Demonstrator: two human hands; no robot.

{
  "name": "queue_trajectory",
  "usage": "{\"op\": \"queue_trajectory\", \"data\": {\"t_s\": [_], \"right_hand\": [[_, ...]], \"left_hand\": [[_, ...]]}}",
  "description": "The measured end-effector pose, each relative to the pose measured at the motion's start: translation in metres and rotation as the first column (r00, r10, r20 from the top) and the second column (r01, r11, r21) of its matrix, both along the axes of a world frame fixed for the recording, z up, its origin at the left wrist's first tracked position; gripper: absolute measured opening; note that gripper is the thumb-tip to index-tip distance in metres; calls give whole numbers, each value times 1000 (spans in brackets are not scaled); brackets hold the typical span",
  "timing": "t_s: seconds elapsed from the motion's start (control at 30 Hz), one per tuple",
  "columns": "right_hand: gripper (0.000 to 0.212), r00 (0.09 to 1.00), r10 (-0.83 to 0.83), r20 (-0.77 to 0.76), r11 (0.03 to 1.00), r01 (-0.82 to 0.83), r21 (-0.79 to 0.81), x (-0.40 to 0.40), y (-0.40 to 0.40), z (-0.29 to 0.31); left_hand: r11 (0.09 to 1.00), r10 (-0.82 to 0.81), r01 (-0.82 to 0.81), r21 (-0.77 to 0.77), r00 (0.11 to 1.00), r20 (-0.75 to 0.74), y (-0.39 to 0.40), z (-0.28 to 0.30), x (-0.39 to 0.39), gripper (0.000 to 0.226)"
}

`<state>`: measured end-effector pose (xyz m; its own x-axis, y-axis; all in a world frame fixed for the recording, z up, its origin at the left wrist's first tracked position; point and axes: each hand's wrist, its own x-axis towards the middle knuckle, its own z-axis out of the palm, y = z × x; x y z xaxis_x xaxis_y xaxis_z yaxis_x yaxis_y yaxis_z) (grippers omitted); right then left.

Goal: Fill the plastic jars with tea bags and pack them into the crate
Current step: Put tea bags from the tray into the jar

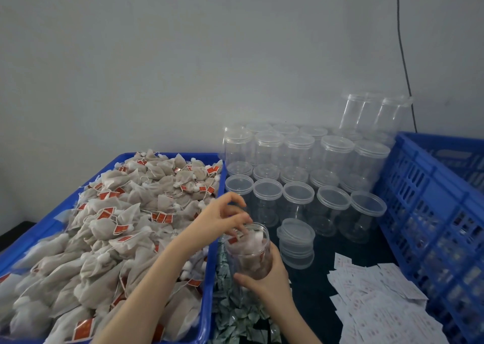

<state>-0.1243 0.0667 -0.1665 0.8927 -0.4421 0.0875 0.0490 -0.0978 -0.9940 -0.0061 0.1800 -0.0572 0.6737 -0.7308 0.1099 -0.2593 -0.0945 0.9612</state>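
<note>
My right hand (264, 275) grips an open clear plastic jar (248, 252) low on its side, holding it upright just right of the blue tray's rim. Several tea bags sit inside the jar. My left hand (227, 218) hovers at the jar's mouth with fingertips reaching into it, touching the top tea bags. A blue tray (209, 278) heaped with grey tea bags (112, 233) with red tags fills the left. A blue slatted crate (432, 213) stands at the right.
Several lidded empty jars (298, 176) stand in rows behind, some stacked near the wall. A stack of loose clear lids (296, 241) sits right of the held jar. White paper slips (377, 304) and small green-white sachets (235, 315) lie on the dark table.
</note>
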Motion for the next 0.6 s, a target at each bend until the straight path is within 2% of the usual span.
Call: {"op": "queue_trajectory", "data": {"t_s": [0.1,0.27,0.33,0.43,0.5,0.6], "right_hand": [[99,1000,12,-11,999,-12,-31,-2,2,2],[99,1000,19,6,1000,-18,-26,-5,3,6],[93,1000,6,17,1000,-5,-22,-5,2,6],[86,1000,-25,0,997,25,-70,-6,-1,6],[90,998,-54,-23,991,51,-122,-8,-2,5],[90,993,-106,-51,968,91,-232,-9,-1,4]], "left_hand": [[1000,15,-18,22,989,145,-3,-6,-3,6],[989,-15,33,-146,992,122,5,2,-7,15],[994,-102,109,-25,977,188,4,2,-13,22],[940,-250,122,318,882,400,-4,-7,-17,21],[876,-359,154,457,841,406,-6,-8,-16,18],[791,-476,202,577,795,376,-9,-9,-16,20]]}}
